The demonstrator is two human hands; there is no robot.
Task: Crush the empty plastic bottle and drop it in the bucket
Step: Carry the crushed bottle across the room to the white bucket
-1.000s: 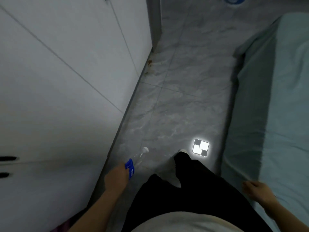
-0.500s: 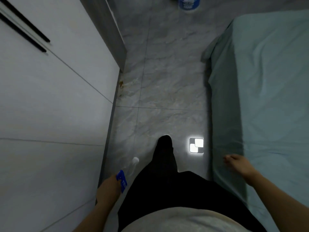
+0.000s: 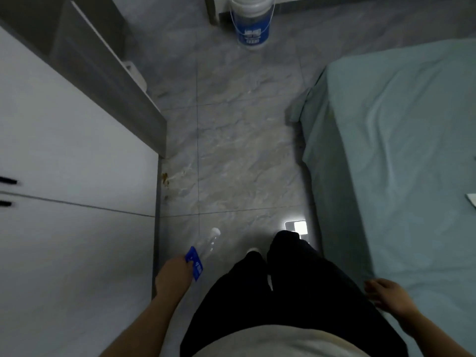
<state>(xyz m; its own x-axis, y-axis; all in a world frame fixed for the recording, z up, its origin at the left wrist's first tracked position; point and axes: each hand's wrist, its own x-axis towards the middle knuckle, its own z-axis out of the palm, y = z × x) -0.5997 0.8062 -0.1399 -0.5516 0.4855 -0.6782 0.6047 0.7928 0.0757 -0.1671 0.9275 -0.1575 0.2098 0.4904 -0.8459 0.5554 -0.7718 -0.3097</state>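
My left hand (image 3: pixel 173 276) holds a clear plastic bottle (image 3: pixel 206 247) with a blue label and a white cap. The bottle points forward and down over the floor, low on my left side. A white bucket (image 3: pixel 251 24) with a blue label and a wire handle stands on the floor far ahead, at the top of the view. My right hand (image 3: pixel 387 296) hangs loose beside the bed edge, fingers apart and holding nothing.
White cabinets (image 3: pixel 77 176) with black handles line the left side. A bed with a pale green sheet (image 3: pixel 399 163) fills the right. A grey marble-tiled floor strip (image 3: pixel 231 150) runs between them toward the bucket. My black-trousered legs (image 3: pixel 283 279) stand on it.
The view has advanced along the floor strip, and the bucket now shows in full ahead. My left hand keeps hold of the bottle; my right hand has swung back beside the bed.
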